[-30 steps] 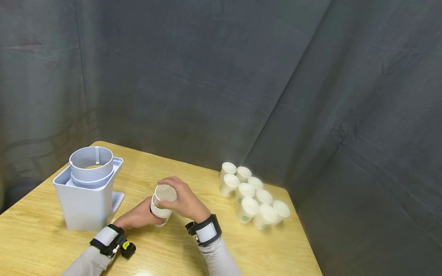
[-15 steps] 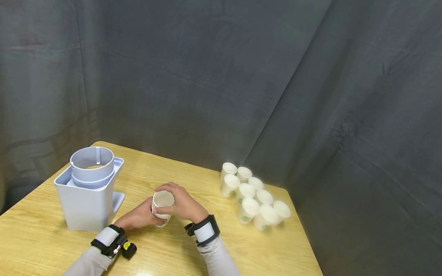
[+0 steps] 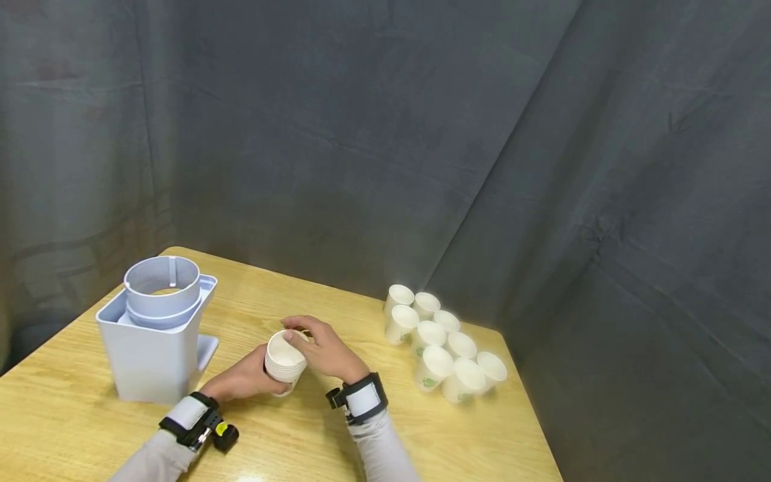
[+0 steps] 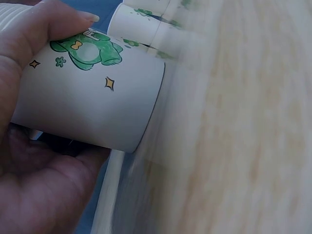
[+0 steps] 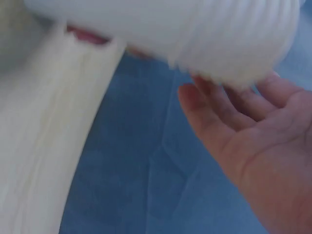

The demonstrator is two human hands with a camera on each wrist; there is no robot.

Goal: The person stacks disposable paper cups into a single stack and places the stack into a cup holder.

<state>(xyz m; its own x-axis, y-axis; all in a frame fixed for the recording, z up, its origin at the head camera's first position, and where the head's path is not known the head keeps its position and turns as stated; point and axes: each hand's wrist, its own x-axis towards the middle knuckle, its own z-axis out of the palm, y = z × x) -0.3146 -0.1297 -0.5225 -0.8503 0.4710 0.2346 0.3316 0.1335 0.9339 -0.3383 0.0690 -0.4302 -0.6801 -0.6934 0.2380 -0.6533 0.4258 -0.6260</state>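
In the head view my left hand grips a nested stack of white paper cups around its side, mouths up and slightly tilted. A green cartoon animal and small orange stars decorate the outermost cup in the left wrist view, where thumb and fingers lie on opposite sides of it. At the stack's top, my right hand hovers with fingers loosely bent and apart, close to the rims. The right wrist view shows those fingers right at the ridged rims; nothing is gripped between them.
Several single paper cups stand upright in a cluster on the right of the wooden table. A pale grey-blue square container with a round collar stands at the left. Dark cloth hangs behind.
The right hand has lowered a paper cup into the stack in my left hand, then loosened its fingers and drawn slightly back to the right. The left hand stays in place.
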